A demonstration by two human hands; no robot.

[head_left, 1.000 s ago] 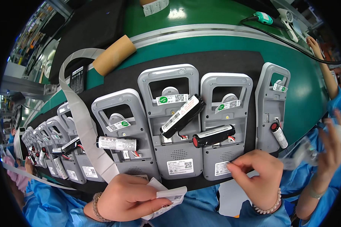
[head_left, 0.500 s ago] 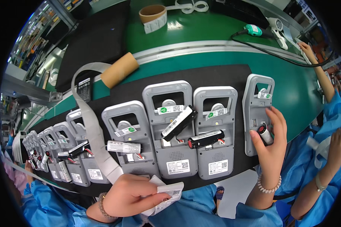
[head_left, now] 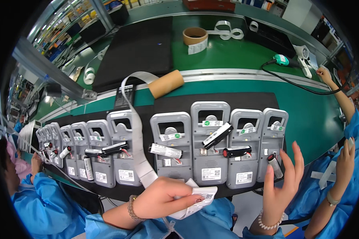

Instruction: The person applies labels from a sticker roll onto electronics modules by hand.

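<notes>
My left hand [head_left: 173,195] is closed around the end of a white label strip [head_left: 139,147], whose printed labels fold out between thumb and fingers. That strip runs up to a brown cardboard roll core [head_left: 166,84]. With fingers spread and nothing in them, my right hand [head_left: 283,181] hovers just before the rightmost grey device housing [head_left: 269,151]. A black cylindrical battery [head_left: 275,166] with a red end lies tilted in that housing. Beside it stand a housing with a black battery [head_left: 237,151], a taller one with a slanted battery [head_left: 217,135], and one with a white-wrapped battery [head_left: 165,151].
More housings [head_left: 125,159] continue leftward on the black mat [head_left: 243,99]. Behind are a label roll [head_left: 195,36], a green-handled tool [head_left: 282,60] with a black cable, and a dark pad [head_left: 135,51]. Co-workers in blue sit left [head_left: 52,199] and right [head_left: 327,191].
My right hand has let go of the rightmost housing, which now stands close against its neighbour. My left hand keeps hold of the label strip. The whole view has shifted.
</notes>
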